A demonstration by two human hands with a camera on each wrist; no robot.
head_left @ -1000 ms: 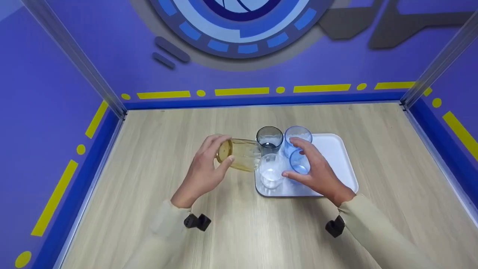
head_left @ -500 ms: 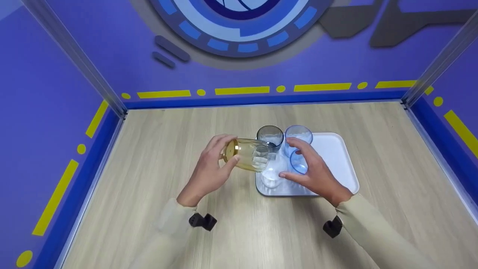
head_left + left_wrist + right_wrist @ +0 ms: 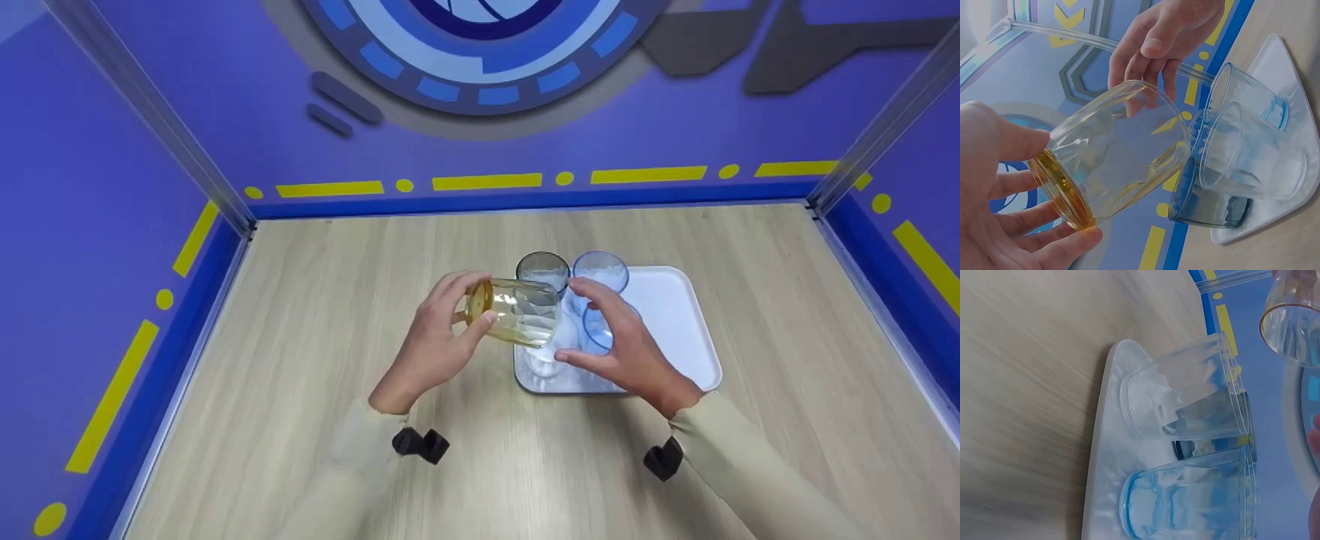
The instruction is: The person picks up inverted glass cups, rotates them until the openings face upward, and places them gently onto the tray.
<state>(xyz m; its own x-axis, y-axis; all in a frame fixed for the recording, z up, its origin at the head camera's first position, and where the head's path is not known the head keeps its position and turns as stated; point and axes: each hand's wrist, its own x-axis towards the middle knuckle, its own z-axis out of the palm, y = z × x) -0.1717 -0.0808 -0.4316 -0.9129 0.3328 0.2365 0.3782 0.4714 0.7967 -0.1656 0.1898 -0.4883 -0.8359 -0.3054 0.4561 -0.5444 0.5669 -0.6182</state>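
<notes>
My left hand [image 3: 435, 341] grips a yellow-tinted glass tumbler [image 3: 521, 313] around its thick amber base. Tipped on its side above the tray, the tumbler has its mouth facing my right hand [image 3: 634, 352]. That hand is empty, thumb and fingers spread in a loose curve just short of the rim. On the white tray [image 3: 681, 322] stand a clear tumbler [image 3: 1185, 388], a smoky grey one [image 3: 541, 264] and two blue ones, the far blue tumbler [image 3: 600, 264] and the near blue tumbler [image 3: 1190, 500]. The yellow tumbler partly covers the clear and grey ones in the head view.
The tray rests on a pale wooden table [image 3: 337, 300], its right half bare. Blue-purple panels [image 3: 480, 157] with metal corner posts enclose the back and both sides. Dark wrist cameras sit on both sleeves.
My left hand has carried the sideways yellow tumbler to the right, over the tray's left part. My right hand has shifted slightly left toward its rim. The standing tumblers stay put.
</notes>
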